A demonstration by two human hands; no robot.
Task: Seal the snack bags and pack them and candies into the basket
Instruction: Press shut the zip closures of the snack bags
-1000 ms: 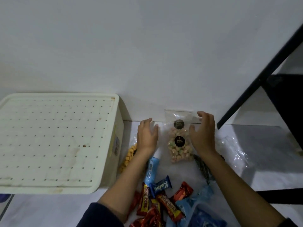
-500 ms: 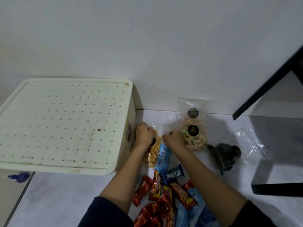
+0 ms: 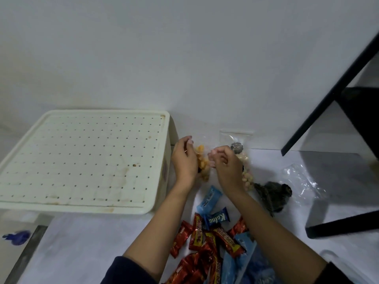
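Note:
My left hand (image 3: 184, 160) and my right hand (image 3: 225, 167) both grip a clear bag of orange-yellow snacks (image 3: 203, 162), held upright just above the floor beside the white basket. Behind my right hand a second clear bag of pale round snacks (image 3: 245, 158) with black stickers leans against the wall, partly hidden. Several red and blue wrapped candies (image 3: 209, 234) lie scattered on the floor between my forearms. The white perforated basket (image 3: 82, 160) stands upside down at the left.
A dark crumpled bag (image 3: 272, 195) and an empty clear plastic bag (image 3: 301, 179) lie to the right of the snacks. Black table legs (image 3: 328, 95) slant at the right. A blue object (image 3: 17, 237) lies on the floor at far left.
Both hands left the pale snack bag, moved left to the orange snack bag beside the basket, and lifted it upright between them.

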